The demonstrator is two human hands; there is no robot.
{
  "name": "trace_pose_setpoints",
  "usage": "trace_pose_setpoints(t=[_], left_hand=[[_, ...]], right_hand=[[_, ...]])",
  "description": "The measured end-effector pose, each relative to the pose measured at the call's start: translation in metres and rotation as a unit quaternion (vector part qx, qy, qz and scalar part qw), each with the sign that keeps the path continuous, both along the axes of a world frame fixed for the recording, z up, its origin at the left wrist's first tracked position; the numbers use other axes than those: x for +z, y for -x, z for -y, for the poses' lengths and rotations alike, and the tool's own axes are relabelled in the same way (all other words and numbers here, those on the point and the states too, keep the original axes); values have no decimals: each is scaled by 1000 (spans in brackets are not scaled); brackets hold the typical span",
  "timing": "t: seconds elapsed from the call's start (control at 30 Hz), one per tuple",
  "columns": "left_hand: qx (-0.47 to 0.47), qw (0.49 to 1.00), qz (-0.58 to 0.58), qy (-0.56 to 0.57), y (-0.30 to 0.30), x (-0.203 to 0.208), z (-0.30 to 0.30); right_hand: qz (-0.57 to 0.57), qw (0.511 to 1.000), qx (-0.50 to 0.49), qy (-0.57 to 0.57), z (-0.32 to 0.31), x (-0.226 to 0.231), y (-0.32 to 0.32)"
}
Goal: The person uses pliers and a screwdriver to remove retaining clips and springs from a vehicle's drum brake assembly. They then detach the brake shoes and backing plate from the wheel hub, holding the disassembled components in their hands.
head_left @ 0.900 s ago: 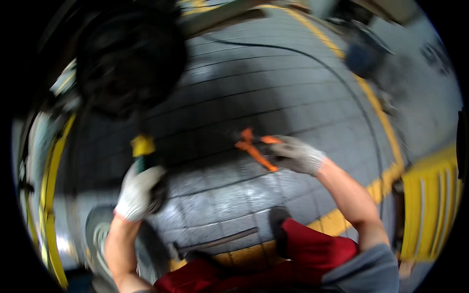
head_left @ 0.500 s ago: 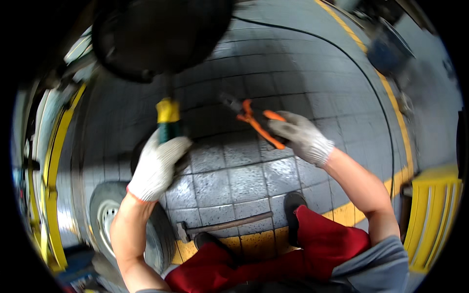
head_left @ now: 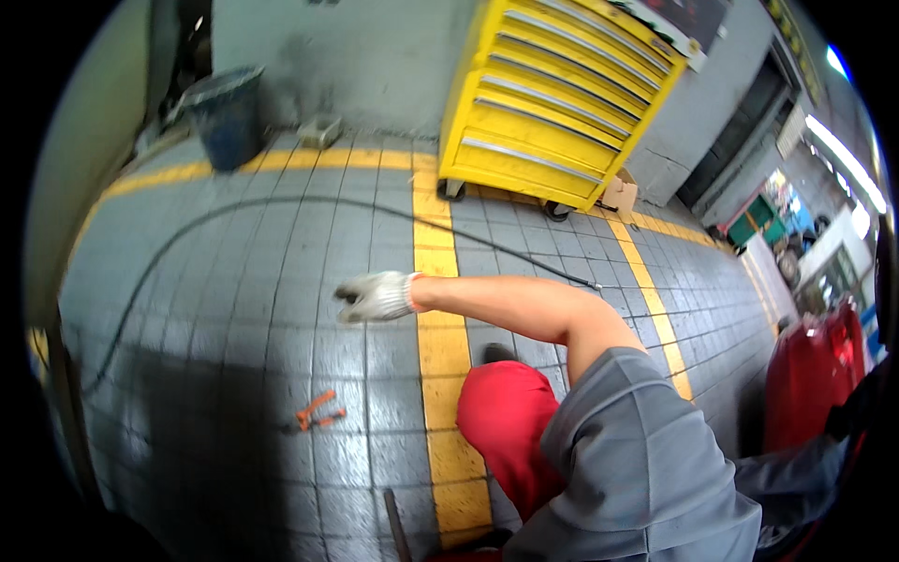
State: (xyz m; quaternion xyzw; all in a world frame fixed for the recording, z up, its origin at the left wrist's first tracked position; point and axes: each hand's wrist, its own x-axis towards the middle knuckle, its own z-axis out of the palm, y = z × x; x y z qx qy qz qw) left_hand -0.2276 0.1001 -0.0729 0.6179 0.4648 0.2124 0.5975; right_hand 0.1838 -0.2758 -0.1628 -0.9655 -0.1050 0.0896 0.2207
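A grey tiled floor (head_left: 281, 281) with yellow stripes carries a yellow drawer cabinet (head_left: 552, 103) at the wall and a long black cable (head_left: 281, 201). The gloved right hand (head_left: 375, 296) hovers loosely curled, grasping nothing. Orange-handled pliers (head_left: 318, 412) lie on the floor below it, well apart.

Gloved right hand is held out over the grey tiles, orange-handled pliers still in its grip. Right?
Not quite. In the head view the gloved right hand is out over the grey tiles, but its grip is empty: the orange-handled pliers lie on the floor below it.
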Motion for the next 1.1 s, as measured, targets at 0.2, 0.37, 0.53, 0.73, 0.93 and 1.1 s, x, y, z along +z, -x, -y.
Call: trace_pose_setpoints(t=[0.2,0.37,0.53,0.73,0.93,1.1], left_hand=[[-138,989,55,6,-134,10,89],[-224,971,82,-1,-259,78,194],[-281,955,98,-7,-342,136,279],[-309,944,113,0,-397,165,331],[-349,929,125,10,-436,180,363],[-384,911,149,13,-453,191,383]], right_hand=[[265,890,-294,-227,220,107,-11],[459,757,-416,-208,433,269,-37],[663,590,-453,-89,599,438,-84],[467,689,-545,104,693,561,-141],[303,785,-518,154,740,576,-179],[307,793,-488,197,756,574,-193]])
